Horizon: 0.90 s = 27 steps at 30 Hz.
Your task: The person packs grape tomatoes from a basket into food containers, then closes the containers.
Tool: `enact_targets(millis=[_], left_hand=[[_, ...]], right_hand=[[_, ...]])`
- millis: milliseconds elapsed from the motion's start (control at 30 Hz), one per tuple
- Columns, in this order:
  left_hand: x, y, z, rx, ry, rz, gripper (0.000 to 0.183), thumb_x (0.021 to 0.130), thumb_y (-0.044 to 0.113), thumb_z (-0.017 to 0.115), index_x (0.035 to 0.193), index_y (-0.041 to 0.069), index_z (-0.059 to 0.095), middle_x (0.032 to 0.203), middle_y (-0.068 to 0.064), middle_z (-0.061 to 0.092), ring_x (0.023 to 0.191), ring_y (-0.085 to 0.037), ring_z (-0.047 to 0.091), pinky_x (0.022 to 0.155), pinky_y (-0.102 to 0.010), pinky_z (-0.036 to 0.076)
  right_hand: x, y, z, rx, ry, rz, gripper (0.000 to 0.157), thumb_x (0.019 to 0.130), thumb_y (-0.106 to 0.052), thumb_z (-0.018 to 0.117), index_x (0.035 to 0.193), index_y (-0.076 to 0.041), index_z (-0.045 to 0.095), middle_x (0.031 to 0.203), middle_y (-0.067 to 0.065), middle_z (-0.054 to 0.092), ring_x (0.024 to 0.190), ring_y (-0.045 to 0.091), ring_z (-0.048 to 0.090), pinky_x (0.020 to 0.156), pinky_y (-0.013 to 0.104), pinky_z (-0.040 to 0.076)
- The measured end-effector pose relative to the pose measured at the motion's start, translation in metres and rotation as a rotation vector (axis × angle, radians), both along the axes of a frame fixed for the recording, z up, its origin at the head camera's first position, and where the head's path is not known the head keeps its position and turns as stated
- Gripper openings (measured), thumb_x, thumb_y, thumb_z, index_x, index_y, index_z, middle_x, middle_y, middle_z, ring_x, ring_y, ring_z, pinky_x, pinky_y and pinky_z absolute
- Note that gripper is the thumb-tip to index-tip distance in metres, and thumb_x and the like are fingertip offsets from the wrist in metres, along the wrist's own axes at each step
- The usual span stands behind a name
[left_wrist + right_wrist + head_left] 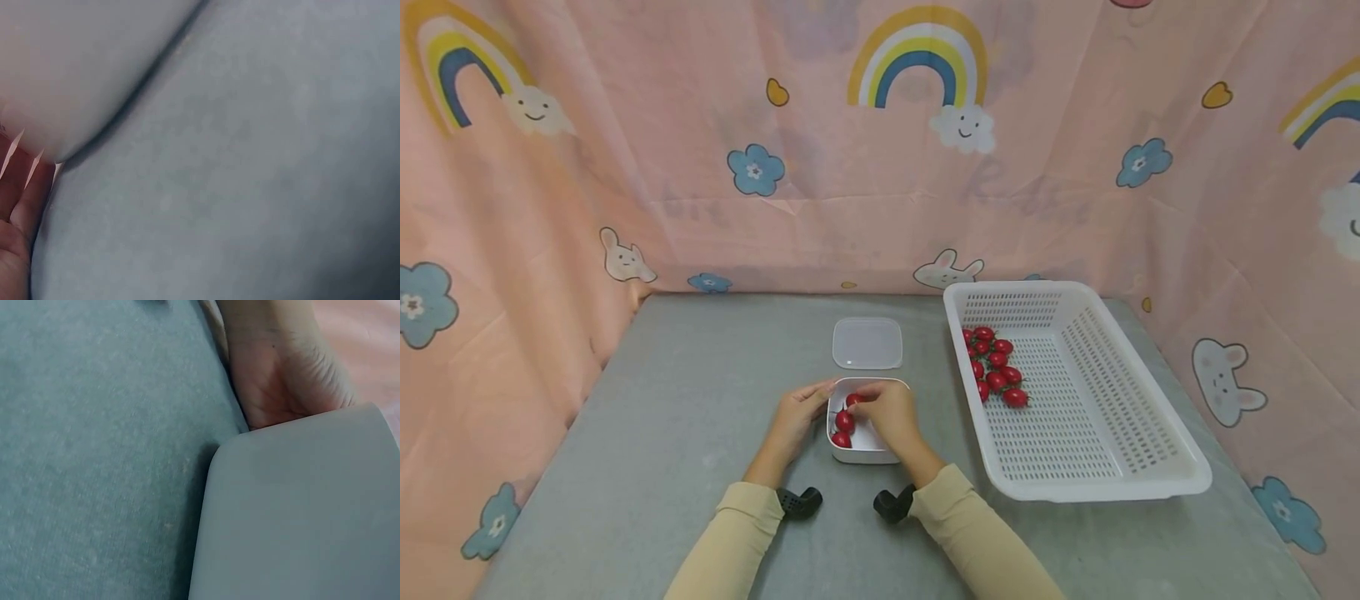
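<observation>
A small white lidless box (863,456) stands on the table with a few cherry tomatoes (844,422) along its left side. My left hand (792,419) rests against the box's left wall near the far corner, and in the left wrist view its fingers (26,209) lie along the outside of the wall. Reaching over the right rim, my right hand (891,415) pinches a red cherry tomato (853,400) inside the box by the far left corner. In the right wrist view the box's wall (300,506) hides the fingers of the right hand (294,387).
A large white plastic basket (1138,400) with slotted walls stands to the right, with several cherry tomatoes (996,381) on its left side. Behind the box lies a translucent lid (867,343) on the grey tabletop (700,400). A pink patterned curtain (820,225) hangs round the table.
</observation>
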<state>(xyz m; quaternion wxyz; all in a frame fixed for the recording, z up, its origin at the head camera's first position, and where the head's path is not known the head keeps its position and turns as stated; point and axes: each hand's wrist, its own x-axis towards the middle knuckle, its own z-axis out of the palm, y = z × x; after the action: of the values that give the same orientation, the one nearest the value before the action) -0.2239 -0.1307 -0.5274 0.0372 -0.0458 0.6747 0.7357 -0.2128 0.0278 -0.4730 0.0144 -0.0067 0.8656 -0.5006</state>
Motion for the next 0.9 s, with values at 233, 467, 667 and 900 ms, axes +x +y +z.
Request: enact_targets(millis=[233,467,667,900], left_hand=[[0.000,-0.001,0.000,-0.015,0.002,-0.003,0.033,0.097,0.014,0.062,0.122,-0.007,0.066,0.126,-0.017,0.069,0.098,0.001,0.068,0.094,-0.024,0.054],[0.001,-0.002,-0.001,-0.025,0.012,-0.003,0.034,0.097,0.017,0.063,0.121,-0.007,0.067,0.124,-0.016,0.070,0.100,-0.001,0.068,0.093,-0.025,0.055],[0.001,-0.002,-0.002,-0.018,0.021,0.001,0.035,0.097,0.018,0.064,0.120,-0.008,0.067,0.122,-0.015,0.071,0.101,-0.002,0.068,0.092,-0.025,0.056],[0.000,-0.002,-0.002,0.041,0.018,-0.007,0.035,0.098,0.012,0.060,0.122,-0.014,0.062,0.124,-0.023,0.067,0.094,-0.001,0.069,0.083,-0.019,0.055]], right_hand=[[-0.001,-0.001,0.000,0.021,-0.020,0.016,0.018,0.078,-0.004,0.081,0.093,0.004,0.078,0.095,0.017,0.077,0.088,0.026,0.069,0.082,0.040,0.058],[-0.002,0.001,0.000,-0.033,-0.010,0.024,0.018,0.081,-0.002,0.078,0.098,0.004,0.077,0.098,0.018,0.077,0.084,0.025,0.071,0.078,0.036,0.060],[-0.002,0.002,0.018,-0.059,-0.008,0.032,0.021,0.083,-0.005,0.076,0.103,0.003,0.076,0.100,0.018,0.076,0.080,0.022,0.072,0.072,0.032,0.060],[-0.008,0.007,0.062,-0.171,0.042,0.047,0.024,0.085,-0.009,0.076,0.106,0.002,0.076,0.107,0.016,0.076,0.101,0.026,0.072,0.085,0.037,0.059]])
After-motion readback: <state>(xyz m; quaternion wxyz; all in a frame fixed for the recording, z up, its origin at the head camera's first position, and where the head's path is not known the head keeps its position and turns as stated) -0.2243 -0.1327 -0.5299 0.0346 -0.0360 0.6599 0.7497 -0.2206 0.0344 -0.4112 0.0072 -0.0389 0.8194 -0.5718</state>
